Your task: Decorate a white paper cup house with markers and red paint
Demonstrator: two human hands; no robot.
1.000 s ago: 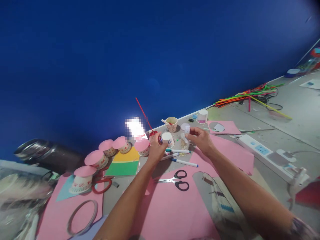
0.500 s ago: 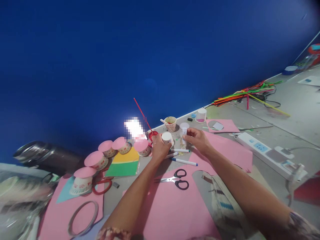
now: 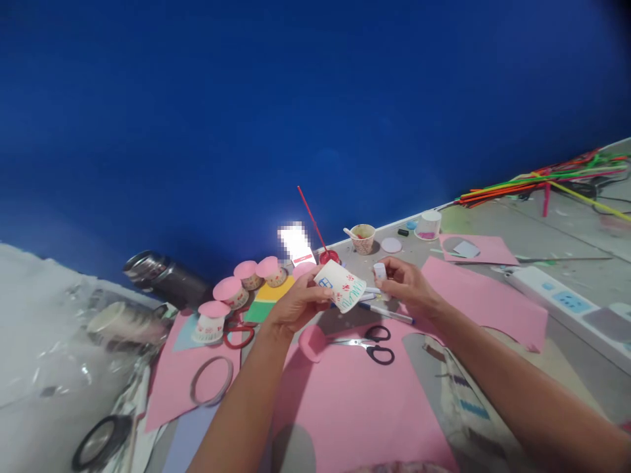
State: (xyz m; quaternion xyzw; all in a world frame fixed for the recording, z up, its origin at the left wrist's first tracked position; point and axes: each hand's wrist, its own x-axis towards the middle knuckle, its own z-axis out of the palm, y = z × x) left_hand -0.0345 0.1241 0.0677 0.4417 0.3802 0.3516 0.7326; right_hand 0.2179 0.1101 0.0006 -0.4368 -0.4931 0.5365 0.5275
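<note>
A white paper cup (image 3: 341,287) with blue, red and green drawings is tilted in my left hand (image 3: 296,305), thumb and fingers closed on its side. To its right, my right hand (image 3: 407,286) pinches a small white cylindrical tube (image 3: 379,271). A short gap separates cup and tube. Below the hands lie markers (image 3: 387,312), partly hidden by the cup, and black-handled scissors (image 3: 377,345) on a pink sheet (image 3: 359,407). A loose pink paper disc (image 3: 313,343) lies beside my left wrist.
Decorated cups with pink tops (image 3: 211,322) stand at the left, near a tape roll (image 3: 211,381) and a black flask (image 3: 165,279). Toward the blue wall are a paper bowl (image 3: 363,240) and an upturned cup (image 3: 428,225). A power strip (image 3: 572,309) lies right.
My left hand has lifted and tipped the cup, so its drawn side shows. My right hand still holds the tube. The view has shifted left, so things appear further right.
</note>
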